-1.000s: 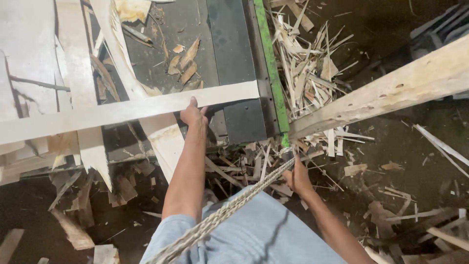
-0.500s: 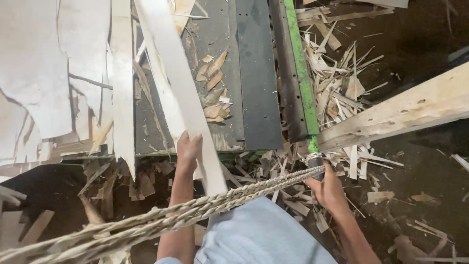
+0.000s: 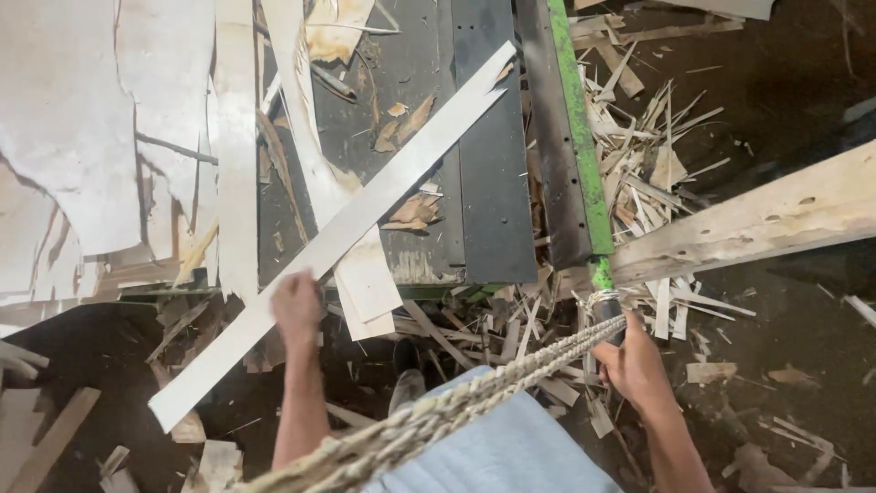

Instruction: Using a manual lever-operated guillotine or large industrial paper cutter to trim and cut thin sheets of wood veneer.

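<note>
Left hand [image 3: 297, 309] fingers clamped long veneer strip [image 3: 338, 237], lifting it off machine bed [image 3: 493, 164]; right hand [image 3: 634, 365] gripped green lever [image 3: 598, 274] beside braided rope [image 3: 474, 402].

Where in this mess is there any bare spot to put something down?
The dark machine plate beside the green bar is mostly bare. The dark floor at upper right, above the thick plank, is open too. Crowded: veneer sheets at left, splinter pile and scraps near both hands.

L hand [image 3: 297, 306] grips a long veneer strip [image 3: 338, 239], which runs up-right across the machine bed [image 3: 484, 173] & down-left over floor scraps. Veneer sheets [image 3: 73, 137] lie left of the grip. R hand [image 3: 630, 361] holds a lever [image 3: 602, 283] w/ rope [image 3: 474, 402] tied there; plank [image 3: 757, 224] to its right.
</note>
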